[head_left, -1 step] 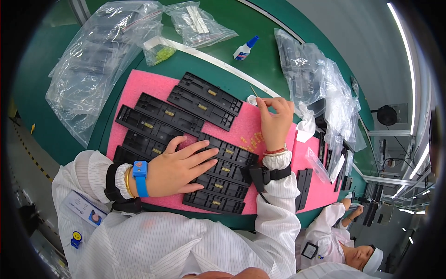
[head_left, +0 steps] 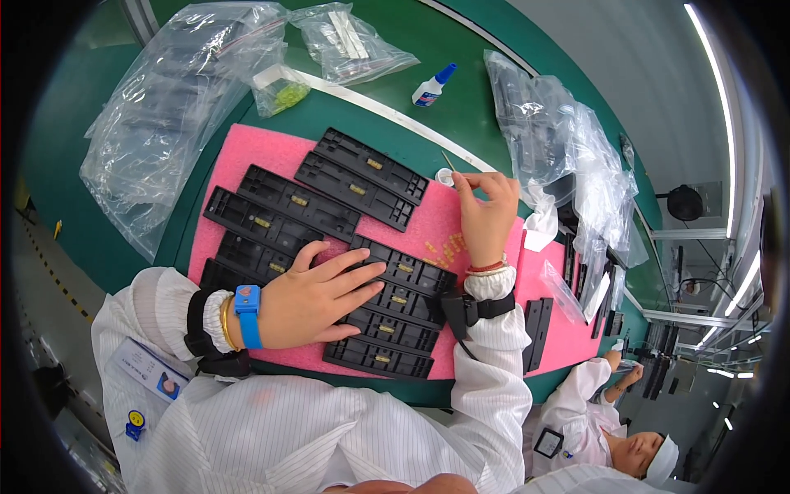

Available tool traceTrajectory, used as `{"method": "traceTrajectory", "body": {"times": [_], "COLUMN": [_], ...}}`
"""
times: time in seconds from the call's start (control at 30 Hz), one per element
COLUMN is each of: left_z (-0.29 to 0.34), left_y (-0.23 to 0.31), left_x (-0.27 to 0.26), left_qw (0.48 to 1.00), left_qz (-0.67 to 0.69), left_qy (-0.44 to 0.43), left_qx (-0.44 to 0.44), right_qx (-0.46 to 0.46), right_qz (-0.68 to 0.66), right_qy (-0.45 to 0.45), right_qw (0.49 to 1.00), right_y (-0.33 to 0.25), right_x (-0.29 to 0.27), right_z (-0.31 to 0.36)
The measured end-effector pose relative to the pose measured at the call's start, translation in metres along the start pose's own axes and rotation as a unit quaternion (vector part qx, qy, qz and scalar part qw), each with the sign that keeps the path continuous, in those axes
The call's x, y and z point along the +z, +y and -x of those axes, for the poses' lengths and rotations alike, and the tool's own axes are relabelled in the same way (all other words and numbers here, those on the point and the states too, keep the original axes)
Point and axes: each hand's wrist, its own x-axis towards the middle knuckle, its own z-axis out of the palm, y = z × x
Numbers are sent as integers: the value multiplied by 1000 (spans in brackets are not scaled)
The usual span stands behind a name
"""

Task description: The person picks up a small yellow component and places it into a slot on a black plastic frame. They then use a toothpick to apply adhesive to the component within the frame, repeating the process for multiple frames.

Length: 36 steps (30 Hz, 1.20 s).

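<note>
Spread flat, my left hand [head_left: 317, 294] rests over the black plastic strips in the middle of the pink foam mat [head_left: 411, 243]. Its fingertips lie on the left ends of several stacked-up strips [head_left: 401, 300], each with a small yellowish vial-like piece at its centre. My right hand [head_left: 487, 216] is at the mat's far edge, thumb and fingers pinched on a thin stick [head_left: 447, 158]. Just beside those fingertips is a small round white dish [head_left: 445, 177]; whether the stick touches it I cannot tell. Small yellow pieces [head_left: 448, 249] lie loose left of my right wrist.
A glue bottle [head_left: 434, 85] with a blue cap stands beyond the mat. Clear plastic bags lie at the far left [head_left: 177, 99] and right [head_left: 568, 140]. A small bag [head_left: 281, 90] holds yellow-green pieces. At the lower right a co-worker [head_left: 597, 412] sits along the bench.
</note>
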Motion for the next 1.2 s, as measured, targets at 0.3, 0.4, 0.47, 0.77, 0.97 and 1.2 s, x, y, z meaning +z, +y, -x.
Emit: {"method": "traceTrajectory", "body": {"times": [0.3, 0.4, 0.47, 0.77, 0.97, 1.2], "left_z": [-9, -11, -11, -13, -7, 2], "left_y": [3, 4, 4, 5, 5, -2], "left_x": [-10, -13, -12, -15, -10, -3], "left_qw": [1000, 999, 999, 999, 1000, 999], "left_qz": [23, 33, 45, 26, 10, 28], "left_qy": [-18, -21, -28, -23, -19, -15], "left_qx": [-1, -4, -8, 1, 8, -5], "right_qx": [-19, -8, 12, 65, 231, 192], "right_qz": [21, -10, -25, -165, -382, -385], "right_qy": [85, 125, 138, 173, 101, 122], "right_qw": [996, 992, 990, 969, 889, 894], "right_y": [15, 13, 9, -6, -28, -51], "right_x": [7, 8, 6, -47, -104, -116], "right_z": [3, 0, 1, -5, 38, 90]}}
